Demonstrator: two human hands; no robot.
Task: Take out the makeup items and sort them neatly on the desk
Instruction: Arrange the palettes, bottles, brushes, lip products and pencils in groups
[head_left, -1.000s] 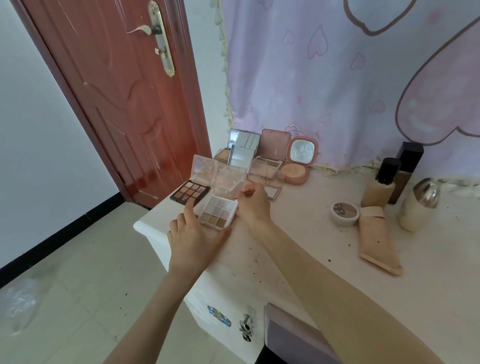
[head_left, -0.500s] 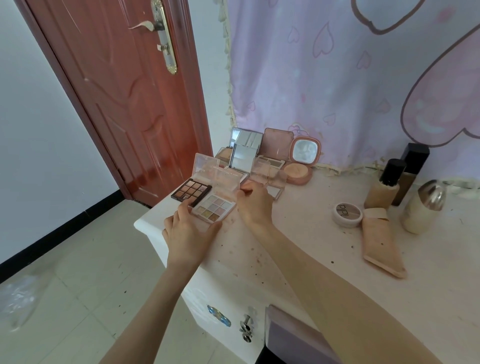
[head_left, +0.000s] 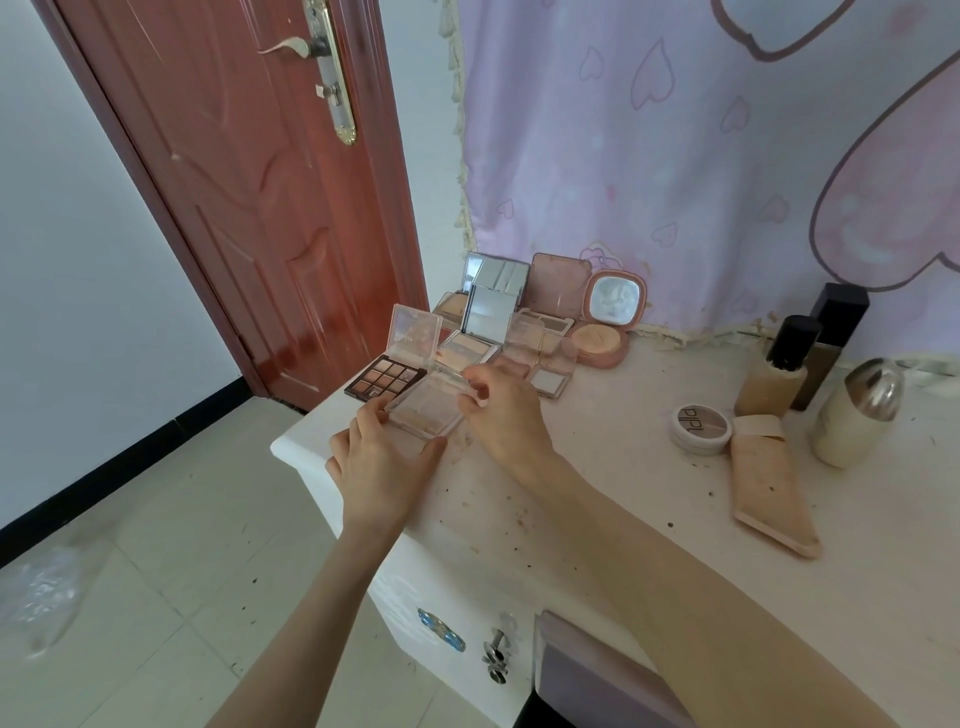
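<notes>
Since the earlier frames, the clear lid of the held palette (head_left: 423, 408) has been lowered: a second ago it stood open and the pans were exposed; now it lies nearly flat over them. The palette is seen resting near the left front corner of the desk (head_left: 597, 519), just beside a dark open palette (head_left: 384, 378). It is gripped at its near edge by the left hand (head_left: 382, 465), with the thumb curled against the near right corner and the fingers curled at the left side. The lid's far right edge is pinched by the right hand (head_left: 501, 413), fingers curled, thumb and forefinger together on the clear plastic. Behind, several open compacts (head_left: 602, 327) are noted in a cluster against the curtain (head_left: 675, 156). Well apart to the right, a round pot (head_left: 698, 428), a flat tube (head_left: 771, 491) and upright bottles (head_left: 779, 374) are recorded. Whether the lid is fully latched cannot be told.
</notes>
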